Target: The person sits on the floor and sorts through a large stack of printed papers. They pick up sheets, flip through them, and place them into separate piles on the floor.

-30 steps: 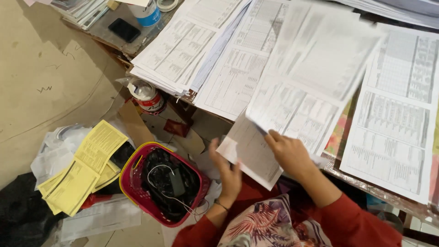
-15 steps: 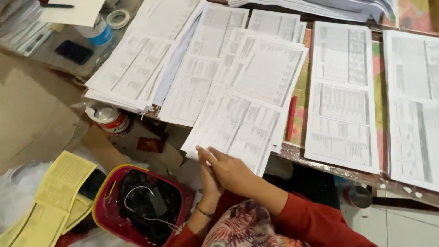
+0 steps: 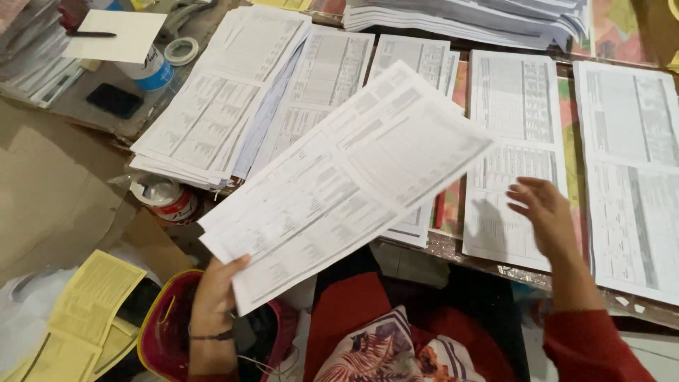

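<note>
Head view: my left hand (image 3: 216, 297) pinches the printed sheets (image 3: 346, 180) by their near corner, long axis slanting up-right; my right hand (image 3: 541, 209), fingers loosely spread, hovers beyond their far end.

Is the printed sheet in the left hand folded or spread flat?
Spread flat. The printed sheet shows its full printed face with no crease, pinched at its lower corner by the left hand above the stacks.

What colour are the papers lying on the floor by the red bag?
Yellow papers, seen best in the head view, lower left.
</note>
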